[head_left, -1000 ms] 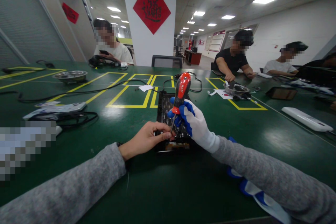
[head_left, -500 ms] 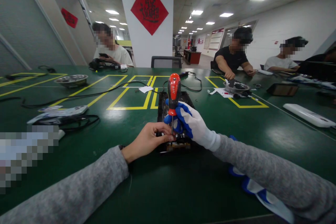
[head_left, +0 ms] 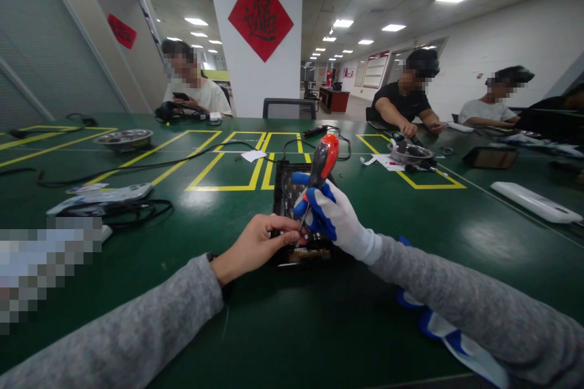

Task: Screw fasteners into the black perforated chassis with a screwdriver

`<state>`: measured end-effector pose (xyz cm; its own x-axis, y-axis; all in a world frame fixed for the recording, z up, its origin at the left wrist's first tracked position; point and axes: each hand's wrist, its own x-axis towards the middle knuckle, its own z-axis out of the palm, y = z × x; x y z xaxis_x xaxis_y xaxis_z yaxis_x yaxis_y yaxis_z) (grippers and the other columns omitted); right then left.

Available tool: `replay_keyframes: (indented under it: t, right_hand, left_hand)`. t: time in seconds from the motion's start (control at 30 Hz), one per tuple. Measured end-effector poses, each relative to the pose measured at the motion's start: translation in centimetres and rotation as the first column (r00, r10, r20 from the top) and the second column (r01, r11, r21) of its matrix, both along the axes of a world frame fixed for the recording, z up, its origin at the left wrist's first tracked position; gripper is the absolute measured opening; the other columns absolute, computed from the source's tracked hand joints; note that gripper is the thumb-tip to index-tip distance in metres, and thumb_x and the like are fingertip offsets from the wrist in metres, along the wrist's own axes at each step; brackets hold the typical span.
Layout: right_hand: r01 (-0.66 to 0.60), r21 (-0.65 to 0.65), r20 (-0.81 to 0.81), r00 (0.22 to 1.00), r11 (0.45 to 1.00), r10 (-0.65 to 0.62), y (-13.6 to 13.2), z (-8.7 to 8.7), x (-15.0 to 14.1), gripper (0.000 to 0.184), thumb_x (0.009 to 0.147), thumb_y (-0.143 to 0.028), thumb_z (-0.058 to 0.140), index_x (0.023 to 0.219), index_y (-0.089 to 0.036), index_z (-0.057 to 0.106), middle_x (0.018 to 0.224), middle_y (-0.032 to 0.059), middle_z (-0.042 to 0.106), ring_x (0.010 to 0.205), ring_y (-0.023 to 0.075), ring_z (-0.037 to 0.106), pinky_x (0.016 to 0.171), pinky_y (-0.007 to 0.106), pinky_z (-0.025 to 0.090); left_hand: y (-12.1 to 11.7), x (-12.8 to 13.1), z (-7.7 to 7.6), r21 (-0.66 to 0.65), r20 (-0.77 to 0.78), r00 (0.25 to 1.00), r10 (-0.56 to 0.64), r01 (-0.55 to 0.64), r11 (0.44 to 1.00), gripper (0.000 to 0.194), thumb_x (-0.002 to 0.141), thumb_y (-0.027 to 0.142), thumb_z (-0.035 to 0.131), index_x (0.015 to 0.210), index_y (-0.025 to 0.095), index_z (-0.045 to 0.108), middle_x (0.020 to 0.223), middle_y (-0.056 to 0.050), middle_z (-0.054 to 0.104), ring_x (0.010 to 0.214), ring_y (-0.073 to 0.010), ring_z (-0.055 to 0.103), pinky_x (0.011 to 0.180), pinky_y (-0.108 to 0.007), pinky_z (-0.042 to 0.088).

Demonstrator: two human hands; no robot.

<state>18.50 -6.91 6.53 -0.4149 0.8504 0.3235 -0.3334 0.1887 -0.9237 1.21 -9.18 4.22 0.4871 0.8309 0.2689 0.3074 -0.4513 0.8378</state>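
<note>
My right hand [head_left: 335, 216], in a white glove with blue coating, grips a red and black screwdriver [head_left: 323, 164]. Its handle leans up and to the right, and the thin shaft points down to the fingertips of my bare left hand [head_left: 262, 243]. Those fingers are pinched together by the tip; whatever sits between them is too small to make out. Below both hands lies a black rectangular device casing [head_left: 283, 185], open on top, with a brownish part [head_left: 308, 254] at its near end. My hands hide much of its inside.
A spare blue-and-white glove [head_left: 456, 340] lies under my right forearm on the green table [head_left: 205, 316]. Cables [head_left: 150, 213] and a metal bowl [head_left: 123, 140] are to the left. Across the table, a co-worker [head_left: 404, 97] reaches to another bowl [head_left: 410, 154]. A white panel [head_left: 533, 200] rests at right.
The screwdriver has gone from upright to tilted, its handle swinging right. My right fingers have shifted around it. My left hand stays almost where it was, fingers still pinched near the tip.
</note>
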Motion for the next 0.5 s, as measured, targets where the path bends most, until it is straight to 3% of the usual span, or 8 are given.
replay_keyframes:
  t: [0.07,0.3,0.4,0.5]
  right_hand:
    - [0.038,0.011,0.013,0.999,0.999,-0.038,0.0,0.1,0.1,0.040,0.083,-0.042,0.053,0.114,-0.017,0.052,0.071,0.0001,0.061,0.051,0.0066,0.050,0.045,0.017,0.043]
    - [0.131,0.059,-0.022,0.991,0.990,-0.130,-0.1,0.3,-0.1,0.039,0.082,-0.043,0.053,0.112,-0.019,0.054,0.072,-0.0010,0.060,0.053,0.0069,0.050,0.048,0.018,0.043]
    - [0.221,-0.003,-0.083,0.972,0.975,-0.221,0.9,1.6,0.5,0.041,0.081,-0.050,0.050,0.105,-0.017,0.057,0.065,-0.0012,0.057,0.046,0.0058,0.044,0.039,0.017,0.036]
    - [0.415,-0.051,-0.086,0.904,0.908,-0.418,3.3,3.4,2.5,0.046,0.079,-0.059,0.046,0.088,-0.015,0.060,0.055,-0.0017,0.051,0.039,0.0055,0.038,0.034,0.019,0.030]
  left_hand:
    - [-0.1,0.0,0.1,0.011,0.005,1.000,0.002,-0.002,1.000,0.023,0.086,0.032,0.053,0.090,0.015,0.068,0.084,-0.005,0.069,0.078,-0.0164,0.063,0.072,-0.027,0.049]
    - [0.1,0.5,-0.1,0.046,0.103,0.985,0.140,-0.146,0.988,0.023,0.074,0.030,0.068,0.090,0.015,0.062,0.082,-0.003,0.065,0.074,-0.0144,0.059,0.070,-0.026,0.048]
    - [0.5,0.2,-0.5,0.058,0.212,0.933,0.289,-0.308,0.950,0.024,0.073,0.031,0.068,0.088,0.014,0.060,0.081,-0.004,0.064,0.072,-0.0142,0.058,0.066,-0.025,0.046]
    - [1.0,-0.4,-0.8,0.046,0.224,0.870,0.440,-0.460,0.886,0.025,0.078,0.037,0.062,0.068,0.015,0.056,0.058,0.002,0.056,0.055,-0.0108,0.051,0.054,-0.021,0.039]
